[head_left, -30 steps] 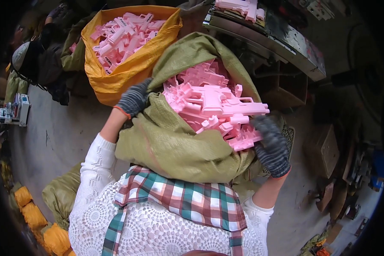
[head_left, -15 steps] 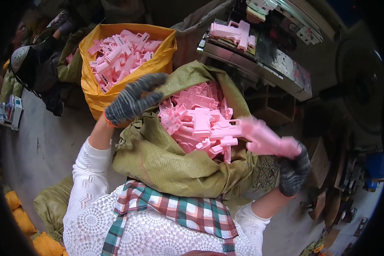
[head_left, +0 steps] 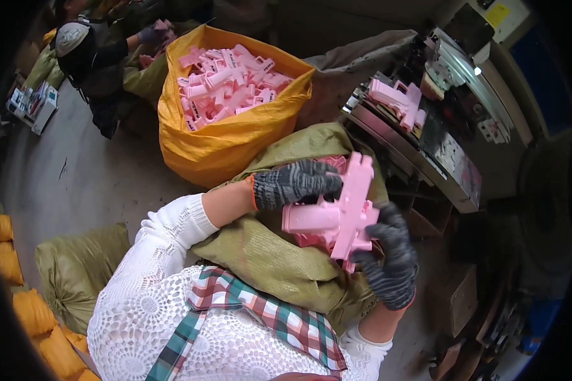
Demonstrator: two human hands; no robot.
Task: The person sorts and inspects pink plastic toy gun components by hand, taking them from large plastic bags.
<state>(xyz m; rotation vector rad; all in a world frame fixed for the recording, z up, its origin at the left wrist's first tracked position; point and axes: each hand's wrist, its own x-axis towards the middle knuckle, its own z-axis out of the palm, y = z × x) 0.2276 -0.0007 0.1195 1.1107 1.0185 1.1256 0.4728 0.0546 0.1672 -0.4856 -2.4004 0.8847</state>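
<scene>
Over the mouth of an olive-green woven sack (head_left: 260,254), I hold a pink plastic toy pistol (head_left: 353,206) tilted, with its long body running up and down and its grip pointing left. My left hand (head_left: 299,184), in a grey-black knit glove, has its fingers closed at the upper part beside the grip. My right hand (head_left: 391,263), gloved alike, grips the lower right side with thumb and fingers. More pink pieces (head_left: 330,164) lie in the sack, mostly hidden behind my hands and the held pistol.
An orange sack (head_left: 222,152) full of pink toy pistols (head_left: 229,86) stands behind on the left. At the right, a machine bed (head_left: 419,149) carries one pink toy pistol (head_left: 400,101). Another person (head_left: 98,57) works far left. A tied green sack (head_left: 82,273) and orange bundles (head_left: 35,314) lie lower left.
My right hand has brought the toy pistol from the right to over the green sack. My left hand, spread and holding nothing before, has moved right onto it. The whole view has shifted.
</scene>
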